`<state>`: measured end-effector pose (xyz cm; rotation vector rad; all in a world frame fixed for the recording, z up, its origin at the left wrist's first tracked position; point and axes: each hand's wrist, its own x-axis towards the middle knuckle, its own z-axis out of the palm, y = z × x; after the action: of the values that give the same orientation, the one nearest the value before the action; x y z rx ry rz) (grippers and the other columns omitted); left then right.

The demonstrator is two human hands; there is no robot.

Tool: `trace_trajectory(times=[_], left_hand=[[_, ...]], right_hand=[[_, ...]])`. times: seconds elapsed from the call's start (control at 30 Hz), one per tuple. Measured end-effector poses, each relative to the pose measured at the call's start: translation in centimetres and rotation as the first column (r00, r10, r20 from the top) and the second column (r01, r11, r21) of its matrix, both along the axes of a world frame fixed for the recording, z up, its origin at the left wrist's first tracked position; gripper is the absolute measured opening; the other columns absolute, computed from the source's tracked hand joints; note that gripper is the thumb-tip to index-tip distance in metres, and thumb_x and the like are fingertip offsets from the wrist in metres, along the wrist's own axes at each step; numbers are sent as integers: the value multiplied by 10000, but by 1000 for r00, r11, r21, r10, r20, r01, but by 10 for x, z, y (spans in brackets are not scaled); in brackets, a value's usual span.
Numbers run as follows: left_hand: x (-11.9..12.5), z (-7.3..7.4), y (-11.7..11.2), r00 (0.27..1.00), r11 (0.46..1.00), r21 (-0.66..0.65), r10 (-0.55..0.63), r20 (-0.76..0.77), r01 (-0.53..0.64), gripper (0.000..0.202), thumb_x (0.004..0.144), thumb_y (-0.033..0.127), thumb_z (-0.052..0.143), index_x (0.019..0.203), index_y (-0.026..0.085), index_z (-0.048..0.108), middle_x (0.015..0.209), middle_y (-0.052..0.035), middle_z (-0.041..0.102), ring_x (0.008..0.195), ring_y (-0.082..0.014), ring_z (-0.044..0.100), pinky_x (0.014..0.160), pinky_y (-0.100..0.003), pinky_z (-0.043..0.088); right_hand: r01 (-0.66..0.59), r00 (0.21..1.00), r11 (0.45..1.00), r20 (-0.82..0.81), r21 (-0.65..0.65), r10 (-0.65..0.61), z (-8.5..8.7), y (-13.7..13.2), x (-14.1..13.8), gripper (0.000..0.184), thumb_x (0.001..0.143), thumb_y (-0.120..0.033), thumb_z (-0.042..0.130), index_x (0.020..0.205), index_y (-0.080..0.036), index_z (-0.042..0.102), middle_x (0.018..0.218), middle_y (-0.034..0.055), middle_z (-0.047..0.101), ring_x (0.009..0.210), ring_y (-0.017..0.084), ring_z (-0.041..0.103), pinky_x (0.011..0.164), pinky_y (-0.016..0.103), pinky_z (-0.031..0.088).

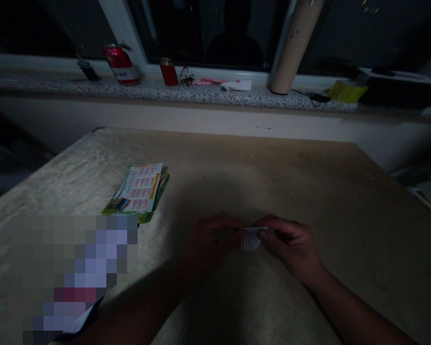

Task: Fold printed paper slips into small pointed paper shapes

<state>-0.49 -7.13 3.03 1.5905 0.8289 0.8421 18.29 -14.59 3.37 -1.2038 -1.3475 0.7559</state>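
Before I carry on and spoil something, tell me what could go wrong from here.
The paper is pinched between left hand and right hand, so a pull apart might tear or crease it. The hands are in dim light, with a shadow on the table around them, so a misplaced grip could be missed. The pile on the left looks unevenly stacked; a brush from the left hand might slide its top card.

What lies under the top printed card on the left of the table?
Green edges stick out under the top card along its right and lower sides. How many pieces lie there, and most of their surface, cannot be seen because the card covers them.
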Motion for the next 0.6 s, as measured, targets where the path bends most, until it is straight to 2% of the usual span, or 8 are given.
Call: trace_trajectory(times=[0.13,0.3,0.47,0.6], left_hand=[[1,-1,-1,1000,999,-29,20,-10,-20,126,762,357,764,778,233,755,789,-11,734,749,-179,681,709,-305,545],[2,-8,-1,999,994,-101,42,-13,-43,169,761,376,772,786,209,758,772,-8,735,738,-163,679,686,-273,537],[4,-14,-1,999,974,-222,48,0,-47,238,737,414,792,809,190,757,770,-23,741,715,-172,678,652,-277,542],[7,-13,-1,998,962,-264,67,-1,-64,254,725,418,794,806,180,755,759,-27,740,707,-172,680,648,-275,542]], right_hand=[[-15,996,996,-84,-90,7,-2,0,0,106,848,-294,745,924,-251,805,811,23,790,716,161,737,645,241,593],[-96,973,965,-227,-245,40,-9,2,1,184,857,-392,737,929,-240,811,791,26,785,702,156,721,646,246,584],[-162,947,943,-316,-292,65,-15,5,2,213,867,-417,724,949,-240,809,774,25,778,699,155,707,667,264,578],[-150,953,944,-297,-294,59,-15,6,1,228,860,-430,728,946,-235,810,796,30,780,710,161,704,671,272,577]])
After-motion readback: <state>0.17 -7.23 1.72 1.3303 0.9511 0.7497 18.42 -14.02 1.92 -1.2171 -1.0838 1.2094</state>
